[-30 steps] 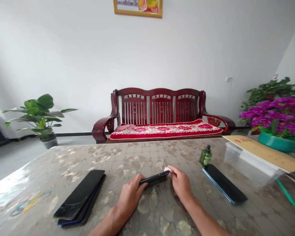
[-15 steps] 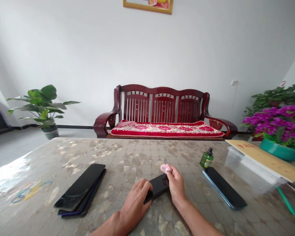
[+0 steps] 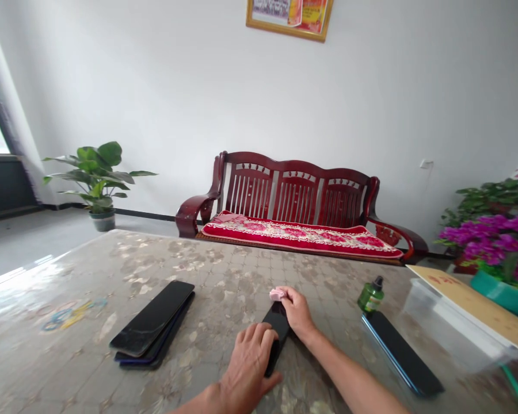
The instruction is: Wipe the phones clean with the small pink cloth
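A black smartphone point(image 3: 278, 323) lies on the table in front of me, its far end pointing away. My left hand point(image 3: 250, 353) covers its near left part, fingers curled over the edge and thumb by the near end. Between the fingertips of my right hand point(image 3: 299, 315) is a small folded pink cloth point(image 3: 278, 294), at the phone's far end. The right hand rests against the phone's far right edge. Whether the cloth touches the screen I cannot tell.
Left lies a stack of phones point(image 3: 155, 319) beside coloured rubber bands point(image 3: 67, 315). To the right are a green bottle point(image 3: 370, 296), another phone point(image 3: 401, 353), a clear plastic box point(image 3: 449, 322) with a tan envelope point(image 3: 470, 302), and purple flowers point(image 3: 496, 241). A wooden bench point(image 3: 296, 192) stands behind the table.
The phone has turned counterclockwise under my hands, its far end now pointing more straight away. My right hand, still pinching the cloth, has shifted left with that end. The camera view has tilted.
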